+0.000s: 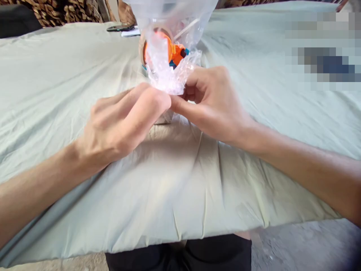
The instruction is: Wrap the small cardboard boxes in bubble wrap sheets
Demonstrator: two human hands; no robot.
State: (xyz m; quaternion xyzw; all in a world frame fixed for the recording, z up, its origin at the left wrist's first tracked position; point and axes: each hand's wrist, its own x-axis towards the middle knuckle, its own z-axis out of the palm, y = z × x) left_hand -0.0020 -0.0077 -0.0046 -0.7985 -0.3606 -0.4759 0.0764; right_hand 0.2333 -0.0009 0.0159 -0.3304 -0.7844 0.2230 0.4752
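Apparently working clear plastic [169, 81] at six o'clock from the orange tape dispenser [176, 56]: right hand [216, 101] pinches it, left hand [124, 120] grip can't be told; next needs fine fingertip control.

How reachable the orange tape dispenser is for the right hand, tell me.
Probably yes: the orange tape dispenser is just beyond the right hand, though crumpled clear plastic stands partly in front of it.

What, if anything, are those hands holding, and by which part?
Crinkled clear plastic: the right hand appears to pinch it at its near, lower edge. The left hand is at that edge too, but its grip is hidden.
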